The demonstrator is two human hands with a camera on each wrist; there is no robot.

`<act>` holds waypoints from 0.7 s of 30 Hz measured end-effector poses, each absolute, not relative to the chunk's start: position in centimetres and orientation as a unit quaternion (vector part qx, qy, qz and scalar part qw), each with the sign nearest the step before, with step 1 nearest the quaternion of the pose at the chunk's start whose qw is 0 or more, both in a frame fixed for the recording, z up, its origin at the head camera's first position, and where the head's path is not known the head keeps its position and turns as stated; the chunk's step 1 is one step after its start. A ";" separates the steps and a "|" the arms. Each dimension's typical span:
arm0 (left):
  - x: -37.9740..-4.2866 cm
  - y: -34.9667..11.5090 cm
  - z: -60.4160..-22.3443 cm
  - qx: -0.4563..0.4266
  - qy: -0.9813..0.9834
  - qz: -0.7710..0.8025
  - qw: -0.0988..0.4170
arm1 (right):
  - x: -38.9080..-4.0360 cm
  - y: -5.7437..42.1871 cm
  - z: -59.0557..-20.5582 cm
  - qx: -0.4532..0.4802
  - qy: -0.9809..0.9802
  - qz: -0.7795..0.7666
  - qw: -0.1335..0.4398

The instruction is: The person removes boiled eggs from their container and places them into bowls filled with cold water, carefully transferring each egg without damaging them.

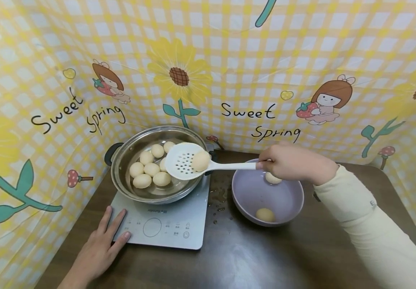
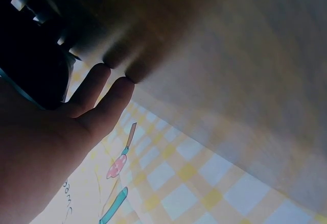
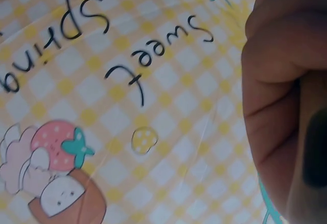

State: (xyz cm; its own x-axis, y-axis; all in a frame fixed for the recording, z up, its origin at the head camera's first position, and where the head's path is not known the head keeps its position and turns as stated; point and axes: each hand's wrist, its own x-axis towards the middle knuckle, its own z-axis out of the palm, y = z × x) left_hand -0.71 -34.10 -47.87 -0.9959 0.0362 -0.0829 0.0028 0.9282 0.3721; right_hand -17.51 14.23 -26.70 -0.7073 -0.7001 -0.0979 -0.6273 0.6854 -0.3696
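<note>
Right hand (image 1: 292, 162) grips white slotted spoon (image 1: 218, 165), long axis pointing left; egg (image 1: 200, 161) rides its head over pot (image 1: 179, 192), purple bowl (image 1: 278, 196) nearer that hand. Left hand (image 1: 97, 245), fingers extended, at cooktop (image 1: 197, 224) edge.

From the head view I record a dark brown table (image 1: 237, 257) with a smooth top and a pale patch of glare toward the front; directly on it I note a flat, light-coloured cooktop (image 1: 198, 208) with printed controls; to its right in view, a round purple bowl (image 1: 285, 200) stands upright, apart from the cooktop; between the two I find scattered drops of liquid (image 1: 221, 209) on the surface.
</note>
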 end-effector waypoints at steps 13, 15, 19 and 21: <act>-0.6 -34.2 -47.7 0.012 0.981 0.188 0.043 | -16.2 19.4 -26.9 -0.292 0.936 -0.146 0.130; -0.6 -34.2 -47.7 0.010 0.981 0.187 0.044 | -15.9 20.3 -27.2 -0.287 0.941 -0.137 0.119; -0.6 -34.2 -47.8 0.011 0.981 0.187 0.042 | -15.4 22.2 -27.9 -0.277 0.945 -0.139 0.107; -0.5 -34.2 -47.8 0.012 0.982 0.187 0.040 | -15.2 23.1 -28.3 -0.266 0.947 -0.143 0.112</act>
